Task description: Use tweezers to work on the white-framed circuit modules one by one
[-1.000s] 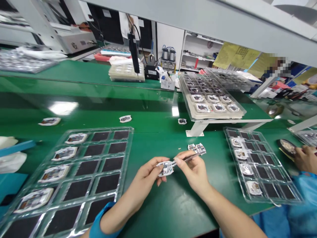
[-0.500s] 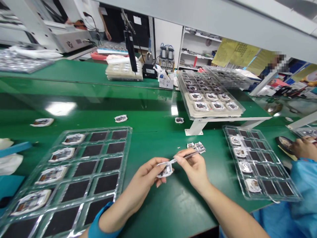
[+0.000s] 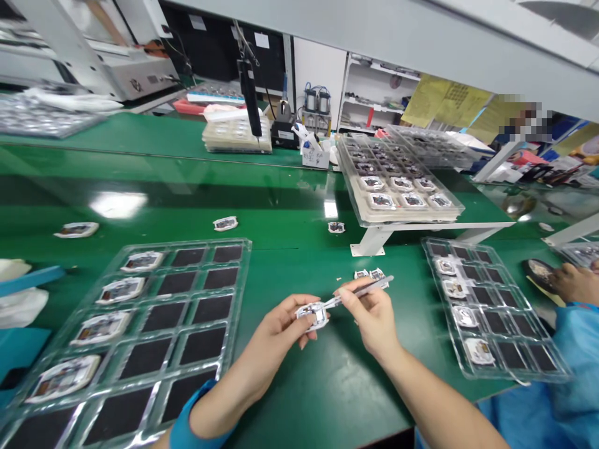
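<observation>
Since the earlier frame, head view, the tweezers have shifted slightly right, clamped by the right hand. The left hand has its fingers clamped on a white case, above the bench towards its near edge. Apparent step: tweezer work at the rim, calling for steady hold.

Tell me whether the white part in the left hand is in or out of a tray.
Out: the left hand holds the white part above the green table, between the left tray and the right tray.

There are two near trays with four white casings each and one pair of tweezers.
</observation>
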Tool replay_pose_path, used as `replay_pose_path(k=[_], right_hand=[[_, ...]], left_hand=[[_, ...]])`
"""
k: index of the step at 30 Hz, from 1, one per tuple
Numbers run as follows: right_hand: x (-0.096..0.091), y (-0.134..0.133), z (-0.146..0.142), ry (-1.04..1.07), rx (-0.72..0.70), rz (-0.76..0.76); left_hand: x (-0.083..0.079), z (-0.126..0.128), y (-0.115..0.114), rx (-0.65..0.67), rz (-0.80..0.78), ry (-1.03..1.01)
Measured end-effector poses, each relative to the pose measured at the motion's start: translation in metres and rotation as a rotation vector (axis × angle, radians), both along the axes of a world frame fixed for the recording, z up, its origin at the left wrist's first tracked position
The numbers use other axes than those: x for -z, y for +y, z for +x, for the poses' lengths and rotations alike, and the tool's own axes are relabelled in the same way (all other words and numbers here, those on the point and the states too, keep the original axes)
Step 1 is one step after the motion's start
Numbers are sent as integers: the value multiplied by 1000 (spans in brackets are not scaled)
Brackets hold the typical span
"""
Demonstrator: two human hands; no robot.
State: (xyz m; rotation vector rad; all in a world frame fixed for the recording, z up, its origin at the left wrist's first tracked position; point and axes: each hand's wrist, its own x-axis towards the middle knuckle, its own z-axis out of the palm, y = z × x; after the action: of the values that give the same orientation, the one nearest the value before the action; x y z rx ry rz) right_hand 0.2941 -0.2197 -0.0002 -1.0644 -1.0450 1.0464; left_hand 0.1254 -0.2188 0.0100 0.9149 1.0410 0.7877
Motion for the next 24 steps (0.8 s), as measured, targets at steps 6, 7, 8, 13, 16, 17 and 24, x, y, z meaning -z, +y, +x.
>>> replay_pose_path(k=[6,7,8,13,16,17,24], right_hand=[[3,0,-2,-28,-41,-59],[3,0,-3,-29,-39,-61],[4,1,-3,-31,-36,-63],[3,1,-3,-44,-31,-59],[3,1,-2,-44,-31,-49],[3,1,-2,-39,-33,-51],[3,1,-1,-7,-52,-70]], left_hand=[[3,1,1,-6,148,113],[3,1,0,-3,155,120],[3,2,0,-1,160,125],[0,3,-1,-5,175,142],[-1,3,-1,3,189,134],[-2,3,-1,4,197,127],[-2,2,-2,15,204,109]])
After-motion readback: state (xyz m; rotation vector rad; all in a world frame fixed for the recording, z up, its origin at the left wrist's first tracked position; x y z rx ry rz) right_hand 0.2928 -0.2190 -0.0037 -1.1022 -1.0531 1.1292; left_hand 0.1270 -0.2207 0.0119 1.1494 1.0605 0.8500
